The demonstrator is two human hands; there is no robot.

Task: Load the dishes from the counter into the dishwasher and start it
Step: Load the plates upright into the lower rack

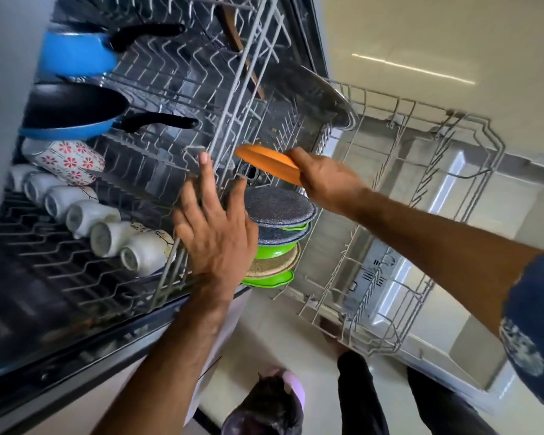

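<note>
Two racks fill my view: upper rack (157,171) carrying pans and mugs, lower rack (399,215) pulled out for plates. My right hand (324,177) clamps the orange plate (269,163) edge-on for slotting; my left hand (214,227), fingers spread, steadies the wire

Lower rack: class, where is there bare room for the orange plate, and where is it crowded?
Free: the lower rack is bare wire right of the stacked grey and green plates, and tines between those plates and the steel plate stand open, where the right hand holds the orange plate. Crowded: the upper rack's left edge, with pans and mugs.
</note>
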